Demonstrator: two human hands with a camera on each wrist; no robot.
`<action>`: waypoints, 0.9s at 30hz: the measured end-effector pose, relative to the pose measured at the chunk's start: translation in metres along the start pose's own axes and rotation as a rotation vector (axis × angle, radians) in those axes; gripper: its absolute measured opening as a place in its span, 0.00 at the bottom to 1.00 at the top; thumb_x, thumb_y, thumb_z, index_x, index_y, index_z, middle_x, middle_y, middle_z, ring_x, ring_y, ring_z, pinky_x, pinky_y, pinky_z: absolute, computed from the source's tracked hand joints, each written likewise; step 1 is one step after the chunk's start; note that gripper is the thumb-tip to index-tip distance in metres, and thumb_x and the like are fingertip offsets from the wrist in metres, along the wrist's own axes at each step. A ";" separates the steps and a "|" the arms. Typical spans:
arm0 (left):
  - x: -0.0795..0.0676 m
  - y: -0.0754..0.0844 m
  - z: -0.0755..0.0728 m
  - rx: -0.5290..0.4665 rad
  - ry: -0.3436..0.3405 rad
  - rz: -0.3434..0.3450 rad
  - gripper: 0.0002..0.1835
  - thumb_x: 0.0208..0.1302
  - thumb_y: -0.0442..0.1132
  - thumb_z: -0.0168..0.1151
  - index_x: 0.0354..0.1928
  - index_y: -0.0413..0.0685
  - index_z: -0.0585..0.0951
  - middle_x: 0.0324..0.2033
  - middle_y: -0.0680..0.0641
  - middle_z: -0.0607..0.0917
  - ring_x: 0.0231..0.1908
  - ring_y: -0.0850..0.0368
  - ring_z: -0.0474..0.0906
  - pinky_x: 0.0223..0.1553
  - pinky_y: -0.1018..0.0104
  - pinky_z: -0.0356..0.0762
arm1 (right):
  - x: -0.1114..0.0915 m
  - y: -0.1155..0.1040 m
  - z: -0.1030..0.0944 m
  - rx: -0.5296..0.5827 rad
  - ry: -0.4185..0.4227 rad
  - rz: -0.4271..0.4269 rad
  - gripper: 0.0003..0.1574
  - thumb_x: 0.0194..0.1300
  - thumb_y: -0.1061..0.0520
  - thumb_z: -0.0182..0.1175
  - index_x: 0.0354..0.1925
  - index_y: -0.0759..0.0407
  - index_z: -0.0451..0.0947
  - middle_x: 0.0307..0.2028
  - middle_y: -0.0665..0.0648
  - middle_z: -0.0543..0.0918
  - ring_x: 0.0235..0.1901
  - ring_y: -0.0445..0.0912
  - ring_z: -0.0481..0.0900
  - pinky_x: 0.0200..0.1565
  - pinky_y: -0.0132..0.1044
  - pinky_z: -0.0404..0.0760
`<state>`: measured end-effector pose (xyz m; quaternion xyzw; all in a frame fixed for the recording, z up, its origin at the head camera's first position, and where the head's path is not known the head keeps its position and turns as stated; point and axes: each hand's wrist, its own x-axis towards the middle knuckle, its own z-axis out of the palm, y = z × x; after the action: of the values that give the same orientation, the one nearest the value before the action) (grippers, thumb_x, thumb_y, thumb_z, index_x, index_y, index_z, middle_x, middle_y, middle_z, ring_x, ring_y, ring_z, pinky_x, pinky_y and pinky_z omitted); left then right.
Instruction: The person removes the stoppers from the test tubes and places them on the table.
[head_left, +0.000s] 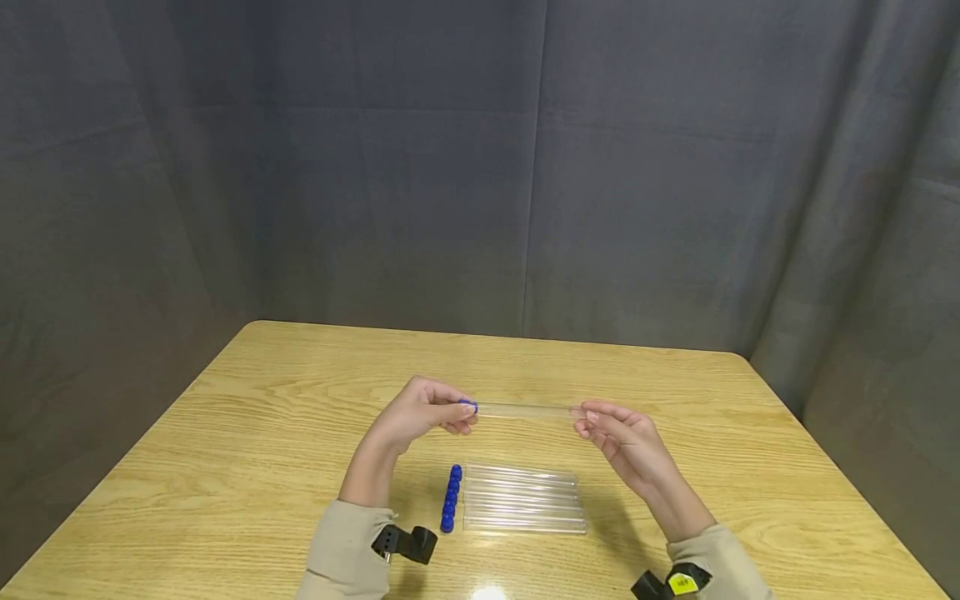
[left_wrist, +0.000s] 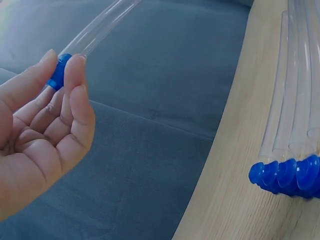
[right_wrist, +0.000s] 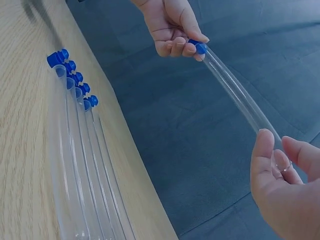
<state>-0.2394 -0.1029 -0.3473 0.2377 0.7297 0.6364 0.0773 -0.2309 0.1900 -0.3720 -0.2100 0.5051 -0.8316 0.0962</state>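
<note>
A clear test tube (head_left: 525,411) is held level above the table between both hands. My left hand (head_left: 420,412) pinches the blue cap (left_wrist: 59,72) at the tube's left end between thumb and index finger. In the right wrist view the cap sits at the tube's mouth. My right hand (head_left: 630,442) grips the rounded closed end with thumb and fingertips (right_wrist: 263,142). Below the hands, several clear test tubes (head_left: 522,500) lie side by side on the table. A column of several blue caps (head_left: 450,500) stands by their left ends.
The wooden table (head_left: 262,417) spreads under everything, its far edge running behind the hands. Dark grey curtains (head_left: 420,183) hang behind the table and at both sides. Black wrist mounts (head_left: 405,543) sit at both sleeves.
</note>
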 end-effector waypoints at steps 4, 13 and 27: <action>-0.001 0.001 0.001 -0.001 0.013 0.003 0.12 0.60 0.31 0.57 0.39 0.23 0.77 0.28 0.40 0.83 0.27 0.55 0.80 0.37 0.52 0.77 | 0.000 0.000 0.000 0.000 0.011 0.005 0.21 0.65 0.74 0.40 0.38 0.64 0.80 0.37 0.58 0.82 0.34 0.43 0.80 0.42 0.31 0.76; -0.001 0.002 0.006 0.084 0.174 -0.062 0.08 0.57 0.30 0.60 0.36 0.30 0.81 0.26 0.42 0.83 0.26 0.53 0.81 0.33 0.61 0.78 | 0.000 0.002 0.005 -0.028 0.099 -0.034 0.19 0.62 0.76 0.45 0.35 0.63 0.81 0.35 0.58 0.83 0.33 0.44 0.81 0.40 0.32 0.77; -0.001 0.004 0.012 0.191 0.283 -0.113 0.07 0.55 0.33 0.63 0.34 0.35 0.82 0.24 0.44 0.83 0.24 0.54 0.80 0.33 0.58 0.78 | -0.003 0.006 0.009 -0.056 0.136 -0.089 0.18 0.60 0.75 0.48 0.34 0.62 0.82 0.34 0.58 0.83 0.32 0.45 0.81 0.39 0.33 0.78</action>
<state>-0.2326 -0.0921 -0.3459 0.1106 0.8026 0.5860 -0.0135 -0.2250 0.1812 -0.3746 -0.1779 0.5237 -0.8329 0.0185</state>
